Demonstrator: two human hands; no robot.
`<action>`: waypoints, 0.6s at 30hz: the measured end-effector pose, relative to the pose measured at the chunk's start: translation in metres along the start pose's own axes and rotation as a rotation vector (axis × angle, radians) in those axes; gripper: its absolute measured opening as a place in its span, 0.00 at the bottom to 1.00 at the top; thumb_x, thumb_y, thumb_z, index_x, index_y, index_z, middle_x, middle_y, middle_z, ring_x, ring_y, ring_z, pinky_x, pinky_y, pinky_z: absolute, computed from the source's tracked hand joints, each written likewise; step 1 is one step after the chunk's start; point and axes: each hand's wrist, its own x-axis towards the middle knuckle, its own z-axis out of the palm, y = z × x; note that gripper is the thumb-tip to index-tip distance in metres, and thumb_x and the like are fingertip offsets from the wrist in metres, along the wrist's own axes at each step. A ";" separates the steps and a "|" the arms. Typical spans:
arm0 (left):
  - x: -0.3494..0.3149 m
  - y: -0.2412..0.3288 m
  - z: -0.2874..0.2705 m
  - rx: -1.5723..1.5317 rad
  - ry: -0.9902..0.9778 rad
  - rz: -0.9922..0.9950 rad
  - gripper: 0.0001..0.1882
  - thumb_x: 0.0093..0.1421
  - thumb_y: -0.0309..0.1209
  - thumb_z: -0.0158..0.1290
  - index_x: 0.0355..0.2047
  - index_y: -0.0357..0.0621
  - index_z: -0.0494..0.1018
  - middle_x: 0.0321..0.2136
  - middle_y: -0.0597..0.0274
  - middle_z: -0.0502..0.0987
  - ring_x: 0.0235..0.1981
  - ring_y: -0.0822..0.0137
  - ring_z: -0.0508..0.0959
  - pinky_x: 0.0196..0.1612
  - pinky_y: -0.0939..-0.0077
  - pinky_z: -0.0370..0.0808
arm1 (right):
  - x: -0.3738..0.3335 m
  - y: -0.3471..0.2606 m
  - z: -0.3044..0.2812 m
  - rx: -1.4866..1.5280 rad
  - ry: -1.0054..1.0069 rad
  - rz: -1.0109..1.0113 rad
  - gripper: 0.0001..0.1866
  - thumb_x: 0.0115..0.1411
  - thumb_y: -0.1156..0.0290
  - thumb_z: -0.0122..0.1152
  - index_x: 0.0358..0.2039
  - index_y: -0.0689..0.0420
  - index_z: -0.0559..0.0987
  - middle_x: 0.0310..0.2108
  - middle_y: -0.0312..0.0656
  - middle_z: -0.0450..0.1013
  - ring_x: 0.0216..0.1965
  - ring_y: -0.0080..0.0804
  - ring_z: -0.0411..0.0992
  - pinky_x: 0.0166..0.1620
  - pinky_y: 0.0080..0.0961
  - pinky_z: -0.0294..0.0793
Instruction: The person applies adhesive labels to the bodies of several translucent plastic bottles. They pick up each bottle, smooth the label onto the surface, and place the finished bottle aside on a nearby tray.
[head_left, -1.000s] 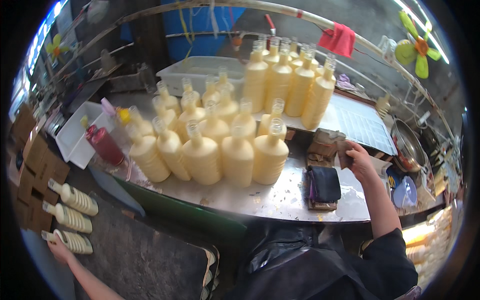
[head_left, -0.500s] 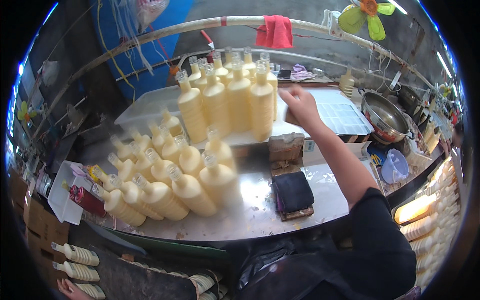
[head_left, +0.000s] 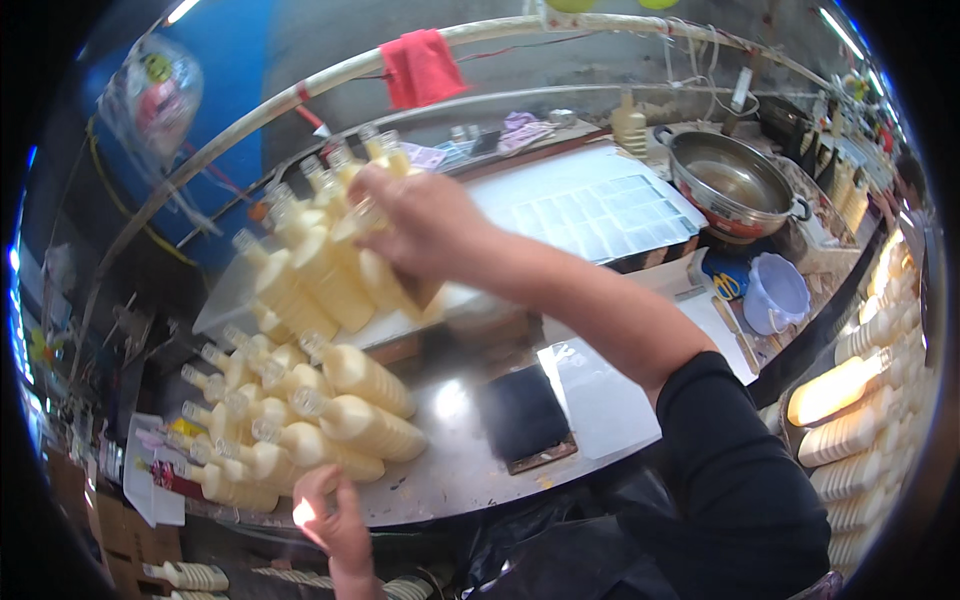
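My right hand [head_left: 425, 225] reaches into the far group of cream bottles [head_left: 330, 290], which stand with clear necks up. Its thumb and fingers close round the neck of one bottle [head_left: 366, 216], somewhat blurred. Below the palm shows a brown, flat-sided piece [head_left: 424, 292]; I cannot make out whether the hand holds it too. Near the table's front edge my left hand [head_left: 335, 512] is raised with fingers loosely bent and apart, nothing visible in it. Just beyond it are the closer cream bottles [head_left: 365, 425], crowded together on the table.
A black pad [head_left: 523, 412] lies on a board at the table's middle. Farther right are a white sheet marked in rectangles [head_left: 600, 215], a metal pot [head_left: 735, 185], a lilac bucket [head_left: 775, 295] and yellow scissors [head_left: 725, 285]. A pipe rail [head_left: 560, 25] with a red cloth [head_left: 422, 70] spans the back.
My right hand has moved left from beside the far bottles to one bottle's neck. My left hand has come into view at the bottom. The whole view has turned to the right.
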 end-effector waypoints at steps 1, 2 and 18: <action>0.012 0.021 0.027 -0.026 0.008 0.054 0.16 0.55 0.19 0.63 0.45 0.37 0.77 0.42 0.49 0.80 0.44 0.51 0.79 0.52 0.59 0.74 | -0.012 -0.005 -0.010 0.024 0.078 -0.051 0.22 0.58 0.62 0.69 0.47 0.58 0.71 0.32 0.54 0.80 0.38 0.57 0.79 0.42 0.48 0.76; 0.019 0.040 0.046 0.005 -0.003 0.049 0.22 0.53 0.20 0.64 0.50 0.36 0.76 0.47 0.47 0.79 0.52 0.47 0.77 0.58 0.55 0.71 | -0.020 -0.017 -0.024 0.044 0.068 -0.039 0.23 0.57 0.63 0.70 0.46 0.60 0.70 0.30 0.54 0.79 0.35 0.57 0.79 0.38 0.48 0.76; 0.023 0.101 0.213 -0.859 -0.449 -0.726 0.50 0.55 0.29 0.62 0.73 0.36 0.47 0.61 0.48 0.67 0.60 0.57 0.71 0.64 0.62 0.68 | -0.181 0.106 -0.059 0.132 -0.167 0.618 0.19 0.62 0.56 0.62 0.48 0.55 0.80 0.35 0.49 0.82 0.39 0.49 0.81 0.45 0.42 0.79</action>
